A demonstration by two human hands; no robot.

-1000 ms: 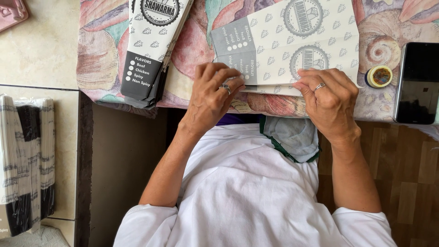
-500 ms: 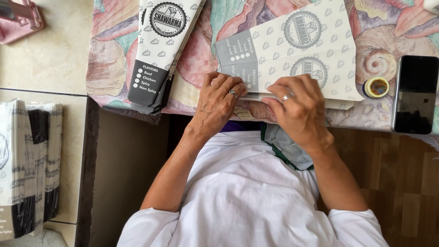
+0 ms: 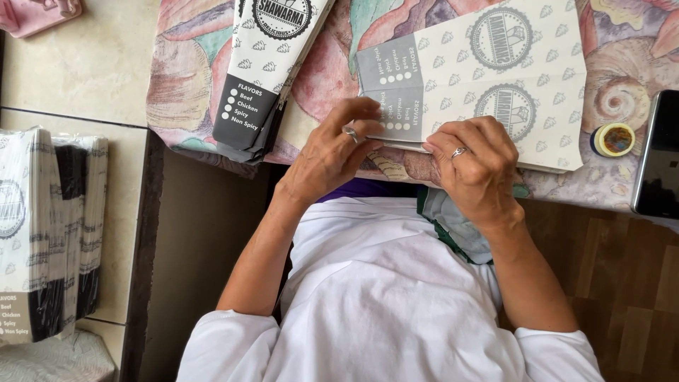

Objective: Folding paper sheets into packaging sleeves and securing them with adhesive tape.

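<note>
Both hands work the near edge of a flat printed paper sheet (image 3: pixel 488 78) on the patterned cloth (image 3: pixel 191 85). The left hand (image 3: pixel 332 152) presses with curled fingers; the right hand (image 3: pixel 477 166) pinches the fold. Folded sleeves (image 3: pixel 272 64) already lie beside it; this one seems half-done.

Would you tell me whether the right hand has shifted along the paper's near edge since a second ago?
Yes. The right hand has slid left along the printed paper sheet, away from the small yellow tin, toward the left hand.

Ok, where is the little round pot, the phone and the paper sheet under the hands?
Little round pot (image 3: pixel 614 139), head view, on its dark middle.
Phone (image 3: pixel 658 166), head view, on its black screen.
Paper sheet (image 3: pixel 488 78), head view, on its patterned face.
</note>
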